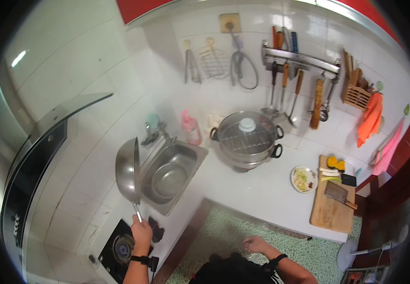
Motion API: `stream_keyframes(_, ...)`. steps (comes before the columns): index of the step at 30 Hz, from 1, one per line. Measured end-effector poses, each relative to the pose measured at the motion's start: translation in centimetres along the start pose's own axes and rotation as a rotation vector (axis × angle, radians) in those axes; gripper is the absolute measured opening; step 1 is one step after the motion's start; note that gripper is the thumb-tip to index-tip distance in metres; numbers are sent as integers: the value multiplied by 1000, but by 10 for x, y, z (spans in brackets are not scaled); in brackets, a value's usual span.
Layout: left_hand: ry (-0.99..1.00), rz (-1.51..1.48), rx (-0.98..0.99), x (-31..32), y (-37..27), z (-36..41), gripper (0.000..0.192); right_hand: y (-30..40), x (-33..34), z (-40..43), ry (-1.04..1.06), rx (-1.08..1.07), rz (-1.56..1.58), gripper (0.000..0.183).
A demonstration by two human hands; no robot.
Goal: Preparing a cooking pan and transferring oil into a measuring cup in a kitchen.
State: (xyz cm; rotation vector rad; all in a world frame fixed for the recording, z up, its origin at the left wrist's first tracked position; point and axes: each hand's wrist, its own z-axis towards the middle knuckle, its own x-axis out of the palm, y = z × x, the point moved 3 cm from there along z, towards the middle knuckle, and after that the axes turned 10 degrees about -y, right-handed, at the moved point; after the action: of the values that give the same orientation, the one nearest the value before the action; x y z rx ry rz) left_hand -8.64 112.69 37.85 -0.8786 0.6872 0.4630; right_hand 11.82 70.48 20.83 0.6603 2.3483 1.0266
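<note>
My left hand (pixel 142 231) grips the handle of a metal wok (pixel 125 170), which is tilted up on its side between the tiled wall and the stainless steel sink (pixel 199 159). Below and beside that hand lies the gas hob (pixel 114 245), its burner partly hidden by my forearm. A dark cloth-like thing (pixel 156 229) rests on the counter just right of the hand. My right hand (pixel 256 244) is raised above the green patterned floor, touching nothing, its fingers curled. A metal basin (pixel 169 180) sits in the sink.
A lidded steamer pot (pixel 249 142) stands in the counter's corner beside a pink bottle (pixel 191 129). To the right are a plate of chopped food (pixel 302 179) and a wooden cutting board (pixel 327 216) with a cleaver (pixel 336 192). The range hood (pixel 30 184) juts out at left.
</note>
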Motion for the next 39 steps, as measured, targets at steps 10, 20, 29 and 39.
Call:
stream_keyframes(10, 204, -95, -39, 47, 4, 26, 11, 25, -14, 14, -214, -130, -134, 29)
stream_keyframes(20, 50, -99, 97, 69, 60, 40, 11, 160, -150, 36, -867, -491, -65, 25)
stream_keyframes(29, 467, -663, -795, -1, -81, 35, 31, 275, -402, 24, -1625, -627, -254, 26)
stream_keyframes(39, 627, -717, -1022, 23, -36, -13, 42, 316, -466, 68, -1820, -297, -286, 47)
